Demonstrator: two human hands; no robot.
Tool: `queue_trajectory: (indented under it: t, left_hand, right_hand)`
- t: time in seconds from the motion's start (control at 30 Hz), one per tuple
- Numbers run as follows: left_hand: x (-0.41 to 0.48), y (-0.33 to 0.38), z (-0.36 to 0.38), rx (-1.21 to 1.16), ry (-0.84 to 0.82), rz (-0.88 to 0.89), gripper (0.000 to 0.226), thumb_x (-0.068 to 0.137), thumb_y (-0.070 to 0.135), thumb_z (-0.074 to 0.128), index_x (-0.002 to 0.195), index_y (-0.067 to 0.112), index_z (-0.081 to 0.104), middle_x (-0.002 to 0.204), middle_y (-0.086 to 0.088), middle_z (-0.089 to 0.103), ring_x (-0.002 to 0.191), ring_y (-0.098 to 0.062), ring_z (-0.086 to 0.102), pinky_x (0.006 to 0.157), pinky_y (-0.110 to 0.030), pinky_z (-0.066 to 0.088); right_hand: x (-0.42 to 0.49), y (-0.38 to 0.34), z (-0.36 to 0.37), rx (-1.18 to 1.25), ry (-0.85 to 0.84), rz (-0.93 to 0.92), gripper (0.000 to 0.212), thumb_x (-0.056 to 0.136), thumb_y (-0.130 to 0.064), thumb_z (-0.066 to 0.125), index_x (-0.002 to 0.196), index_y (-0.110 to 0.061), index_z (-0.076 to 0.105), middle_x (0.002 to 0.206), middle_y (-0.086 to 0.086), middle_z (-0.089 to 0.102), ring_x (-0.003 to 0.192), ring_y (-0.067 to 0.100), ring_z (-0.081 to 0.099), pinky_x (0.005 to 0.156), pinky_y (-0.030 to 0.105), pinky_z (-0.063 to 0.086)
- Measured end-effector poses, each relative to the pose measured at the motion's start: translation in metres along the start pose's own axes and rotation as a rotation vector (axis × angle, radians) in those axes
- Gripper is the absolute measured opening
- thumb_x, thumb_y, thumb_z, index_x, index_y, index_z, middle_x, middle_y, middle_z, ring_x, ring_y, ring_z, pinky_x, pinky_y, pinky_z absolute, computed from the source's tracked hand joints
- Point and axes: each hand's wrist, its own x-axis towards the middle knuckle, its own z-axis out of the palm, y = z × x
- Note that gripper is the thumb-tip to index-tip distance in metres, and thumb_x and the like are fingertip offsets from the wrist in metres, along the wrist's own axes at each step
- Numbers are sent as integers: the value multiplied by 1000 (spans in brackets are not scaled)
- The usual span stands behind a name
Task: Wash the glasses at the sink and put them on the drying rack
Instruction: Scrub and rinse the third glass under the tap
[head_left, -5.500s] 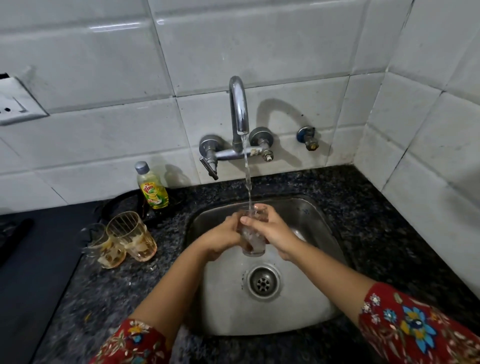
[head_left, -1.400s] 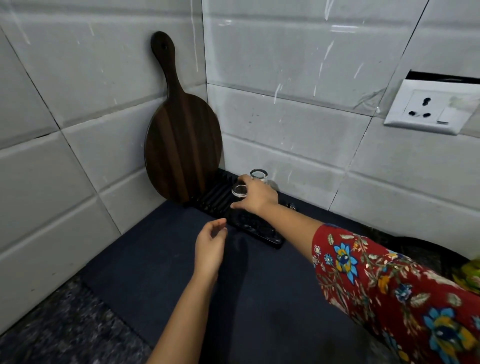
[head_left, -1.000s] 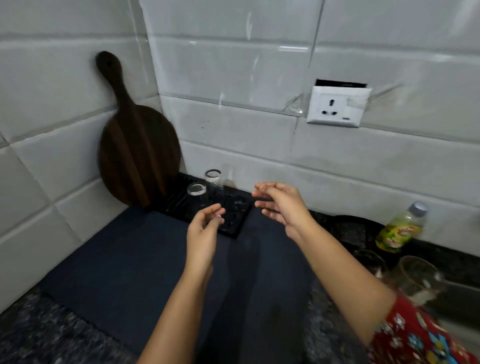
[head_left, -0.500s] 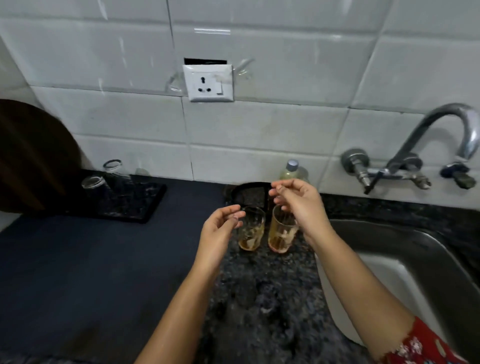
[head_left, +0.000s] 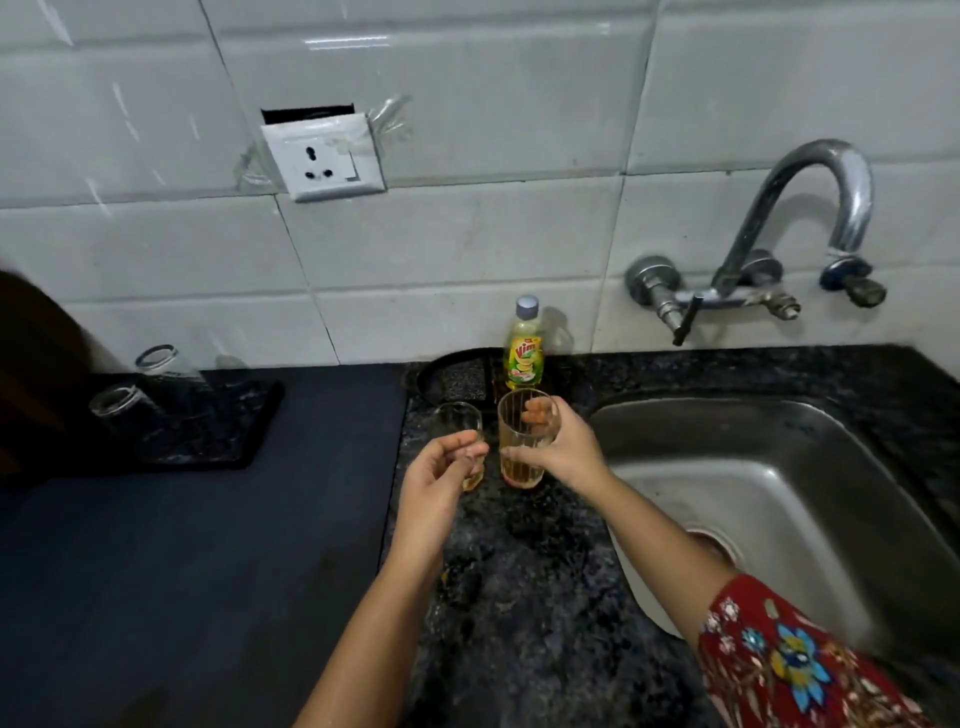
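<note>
Two dirty glasses with amber residue stand on the dark granite counter left of the steel sink (head_left: 779, 467). My right hand (head_left: 563, 452) grips the nearer right glass (head_left: 522, 447), fingers wrapped round its far side. My left hand (head_left: 439, 478) hovers in front of the left glass (head_left: 460, 423), fingers loosely curled and holding nothing. Two clean glasses (head_left: 156, 364) stand upside down on the black drying rack (head_left: 223, 436) at the far left. The tap (head_left: 810, 208) above the sink is not running.
A yellow dish-soap bottle (head_left: 523, 345) stands against the tiled wall behind the glasses, beside a round black drain mat (head_left: 457, 376). A dark blue mat (head_left: 182, 571) covers the counter on the left. A wall socket (head_left: 324, 161) sits above. A dark wooden board (head_left: 31, 364) leans at the left edge.
I turned from the drying rack, where a washed glass was set down, back to the sink. My right hand came down and closed round the right dirty glass; my left hand moved close.
</note>
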Motion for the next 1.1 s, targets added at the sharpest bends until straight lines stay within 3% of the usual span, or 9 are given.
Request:
queue_trajectory:
  t: [0.2,0.43,0.57,0.63,0.7,0.8,0.93,1.1]
  left_hand:
    - [6,-3,36,30,-27,45,21,97,6,49,113,9,62,103,-2,71,88,-7,66,70,-10,51]
    - [13,-7,161,102,-56,54,19,95,5,52,109,12,63,102,-1,69,94,-12,64,67,-10,49]
    - [40,-2,240,189,-4,50,22,96,16,52,116,12,60,114,-8,66,98,-17,60,86,-30,49]
    - [53,11,271,256,37,73,38,98,26,49,130,7,53,122,-9,62,108,-22,58,100,-39,44]
    - [64,26,296,381,71,62,54,100,39,41,141,4,40,132,-11,55,123,-28,50,103,-38,37]
    - [81,44,316,536,95,27,66,100,52,26,134,-1,44,137,-22,49,126,-36,46,98,-40,36]
    - [94,54,325,627,168,17,74,101,50,15,114,-8,58,117,-28,60,108,-38,56,86,-38,40]
    - [97,53,323,646,212,22,69,104,42,13,106,-9,60,109,-30,63,103,-40,60,92,-44,46]
  right_hand:
    - [-21,14,-59,241,202,64,54,56,-16,89,99,-21,56,98,0,68,95,17,66,88,36,53]
    - [-43,52,-177,-4,176,-9,48,51,-31,90,84,-35,55,91,-13,68,89,7,65,83,25,51]
    - [-40,73,-238,-123,183,1,54,48,-41,89,91,-31,58,95,-10,70,91,9,64,81,26,50]
    - [-37,81,-259,-170,168,-5,58,47,-43,88,95,-29,58,98,-10,70,92,10,64,82,27,50]
    - [-34,88,-276,-205,155,-3,63,46,-44,88,99,-28,59,102,-8,70,95,13,64,85,29,50]
    - [-33,94,-291,-244,125,-5,65,46,-45,88,100,-28,58,103,-7,69,97,15,63,83,29,50]
    - [-35,98,-297,-266,79,-2,67,46,-48,88,102,-29,56,105,-8,68,98,15,62,80,26,48]
    - [-37,100,-288,-235,59,24,72,44,-51,87,106,-30,57,105,-9,69,98,14,63,83,29,51]
